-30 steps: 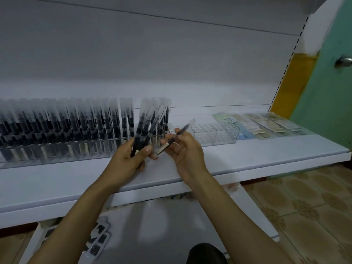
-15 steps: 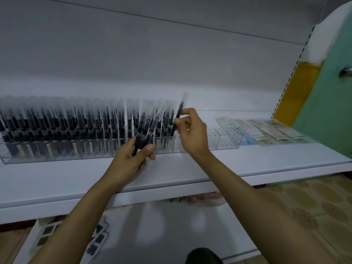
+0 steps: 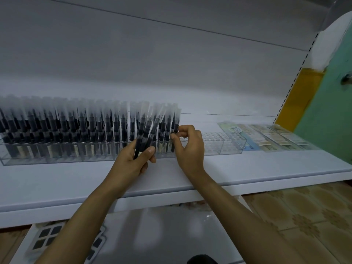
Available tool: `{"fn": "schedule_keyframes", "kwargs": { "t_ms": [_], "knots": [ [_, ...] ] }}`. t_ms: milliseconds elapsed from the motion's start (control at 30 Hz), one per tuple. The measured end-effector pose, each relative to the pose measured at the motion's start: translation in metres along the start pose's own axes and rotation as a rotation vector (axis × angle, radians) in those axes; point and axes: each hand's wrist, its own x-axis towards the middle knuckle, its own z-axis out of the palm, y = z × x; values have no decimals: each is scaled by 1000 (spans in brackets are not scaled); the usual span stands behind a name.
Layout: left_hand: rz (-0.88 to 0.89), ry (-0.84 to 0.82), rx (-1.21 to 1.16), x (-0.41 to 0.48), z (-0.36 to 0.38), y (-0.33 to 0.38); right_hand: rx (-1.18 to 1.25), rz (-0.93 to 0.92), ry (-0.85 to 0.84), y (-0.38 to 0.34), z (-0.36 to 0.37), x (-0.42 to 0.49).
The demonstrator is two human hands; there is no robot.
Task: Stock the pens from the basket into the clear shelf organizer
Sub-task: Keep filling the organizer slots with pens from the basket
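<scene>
1. The right hand [image 3: 187,143] pinches one pen [image 3: 174,128] upright at the organizer [image 3: 219,147] slot just beyond its fingertips. Lower it straight, clear of neighbouring sleeves.
2. The left hand [image 3: 131,161], just beside it, grips a bundle [image 3: 144,134] of pens.
3. A white shelf [image 3: 266,174] lies under both hands. The tiled floor [image 3: 304,216] is below the right arm, and a green door [image 3: 333,111] is far right.

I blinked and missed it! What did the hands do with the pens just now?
The right hand carried one pen from beside the bundle up and down into the clear organizer, still pinching it. The left hand still holds its bundle.
</scene>
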Motion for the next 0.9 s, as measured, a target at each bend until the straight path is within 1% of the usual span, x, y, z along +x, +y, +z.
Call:
{"fn": "schedule_keyframes", "kwargs": {
  "t_ms": [367,500,600,667,767,833,900],
  "knots": [
    [2,12,4,0,-1,-2,2,13,-8,0,0,-1],
    [-32,9,-80,-2,0,1,28,30,-23,1,-2,-3],
    [-29,9,-123,-2,3,5,64,60,80,-1,-7,-3],
    [-21,-8,-96,0,6,9,35,47,156,-6,-9,-1],
    [-30,6,-64,3,16,13,78,33,192,-14,-14,-3],
    [-23,-9,-99,7,28,18,151,34,146,-17,-17,-5],
    [24,-51,-91,11,43,22,185,-2,65,-19,-19,-6]
  ]
}}
